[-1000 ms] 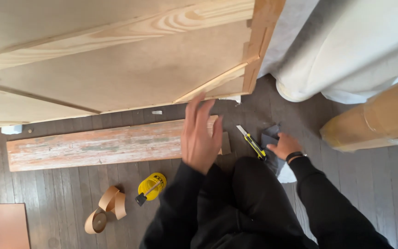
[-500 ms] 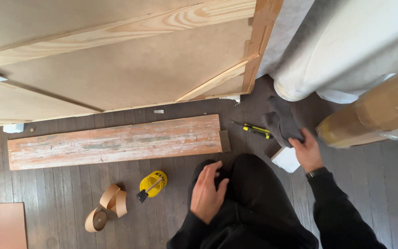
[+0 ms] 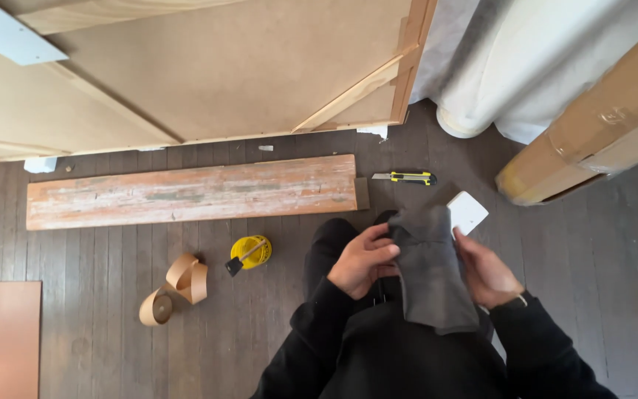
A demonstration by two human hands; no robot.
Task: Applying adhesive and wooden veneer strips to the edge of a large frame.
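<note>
Both hands hold a dark grey cloth (image 3: 431, 273) over my lap. My left hand (image 3: 363, 258) pinches its upper left edge, and my right hand (image 3: 487, 272) grips its right side. The cloth hangs down between them. A white flat card or scraper (image 3: 468, 211) lies on the floor just beyond my right hand. A yellow and black utility knife (image 3: 406, 177) rests on the dark floorboards further out. A worn reddish wooden plank (image 3: 193, 191) lies across the floor ahead of me.
A yellow tub with a brush on it (image 3: 249, 253) and a loose roll of tan edge banding (image 3: 174, 287) sit at left. A large wooden panel frame (image 3: 223, 74) leans behind the plank. A white wrapped roll (image 3: 526, 66) and a cardboard tube (image 3: 592, 140) lie at right. A brown board (image 3: 1, 340) is at bottom left.
My left hand came back from the plank to my lap, then joined the right hand. The right hand lifted the grey cloth off the floor, uncovering the knife and white card.
</note>
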